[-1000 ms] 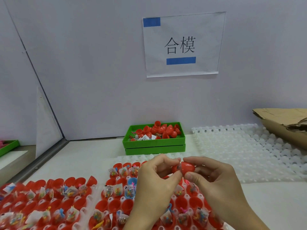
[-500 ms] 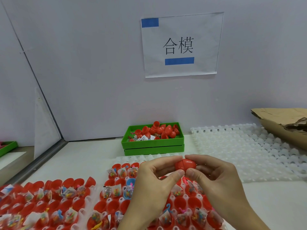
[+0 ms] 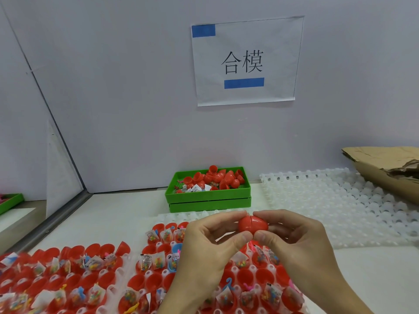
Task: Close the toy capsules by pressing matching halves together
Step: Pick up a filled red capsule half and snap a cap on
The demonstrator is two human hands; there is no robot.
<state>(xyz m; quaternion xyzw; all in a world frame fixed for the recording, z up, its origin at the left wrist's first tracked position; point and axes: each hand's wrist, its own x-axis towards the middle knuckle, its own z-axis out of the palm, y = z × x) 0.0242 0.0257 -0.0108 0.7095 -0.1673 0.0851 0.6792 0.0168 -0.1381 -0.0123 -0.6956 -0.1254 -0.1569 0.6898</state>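
Note:
A red toy capsule (image 3: 252, 224) is held between both hands above the trays, its two halves joined with a thin seam showing near its left end. My left hand (image 3: 208, 248) pinches its left half with thumb and forefinger. My right hand (image 3: 294, 243) pinches the right half the same way. Below, two white trays (image 3: 123, 271) hold several open red capsule halves (image 3: 149, 281), many with small bagged toys (image 3: 156, 261) inside. One blue half (image 3: 175, 250) sits among them.
A green bin (image 3: 208, 198) with loose red capsule halves stands at the back centre. A white cell tray (image 3: 340, 207) with bare cells lies to the right, crumpled cardboard (image 3: 385, 164) beyond it. A paper sign (image 3: 246, 61) hangs on the wall; another green bin (image 3: 9, 201) shows far left.
The two capsule halves have come together between my hands, and both hands have lifted slightly. The capsule now shows as one egg shape with a thin seam.

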